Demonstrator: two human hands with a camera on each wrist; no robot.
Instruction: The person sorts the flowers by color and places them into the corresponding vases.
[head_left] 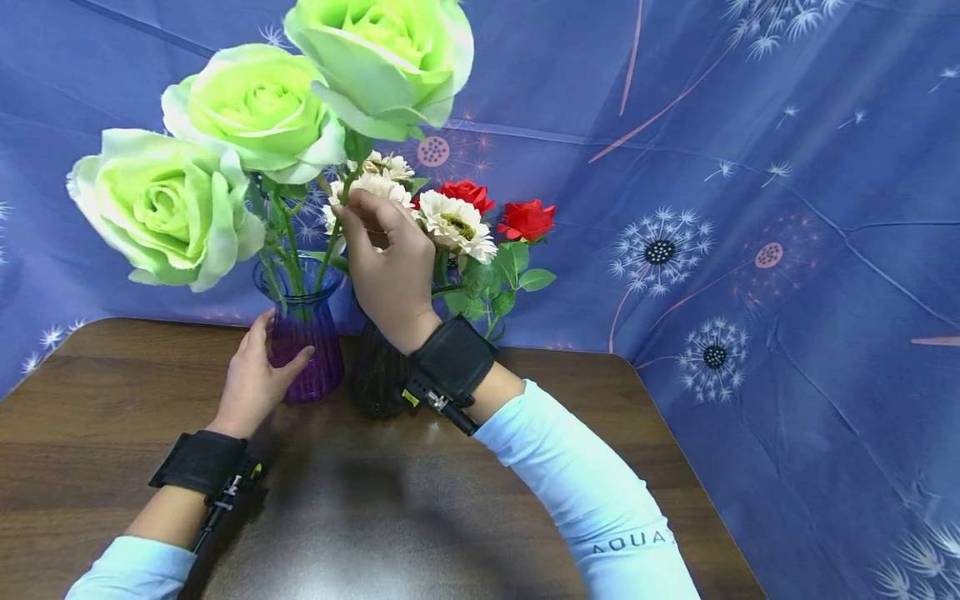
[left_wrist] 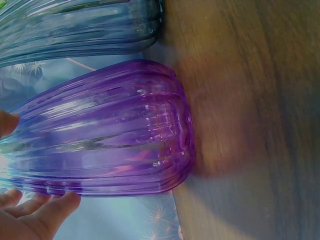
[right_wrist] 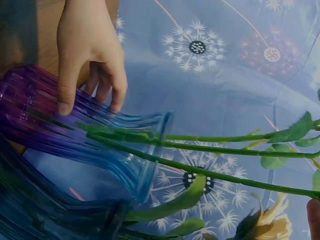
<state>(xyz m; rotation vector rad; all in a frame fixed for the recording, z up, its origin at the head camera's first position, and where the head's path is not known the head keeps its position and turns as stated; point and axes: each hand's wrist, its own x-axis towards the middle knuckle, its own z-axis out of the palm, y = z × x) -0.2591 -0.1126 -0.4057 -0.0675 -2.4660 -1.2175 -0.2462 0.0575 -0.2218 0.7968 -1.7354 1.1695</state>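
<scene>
My left hand [head_left: 251,383] holds a ribbed purple-and-blue glass vase [head_left: 311,354] standing on the table, its thumb on one side and fingers on the other, as the right wrist view also shows. Three large pale-green roses [head_left: 258,112] rise from that vase. Their green stems [right_wrist: 235,150] pass through its flared mouth. Above and right of the mouth, my right hand [head_left: 392,271] pinches the stem of the tallest rose [head_left: 390,62] between thumb and fingers. Only a fingertip [right_wrist: 314,215] of it shows in the right wrist view, beside the lowest stem.
Close on the right stands a dark ribbed glass vase [head_left: 375,379], partly behind my right wrist. Cream daisy-like flowers [head_left: 459,227] and red roses [head_left: 527,220] are clustered above it. A blue dandelion-print cloth [head_left: 750,150] hangs behind the wooden table [head_left: 450,533].
</scene>
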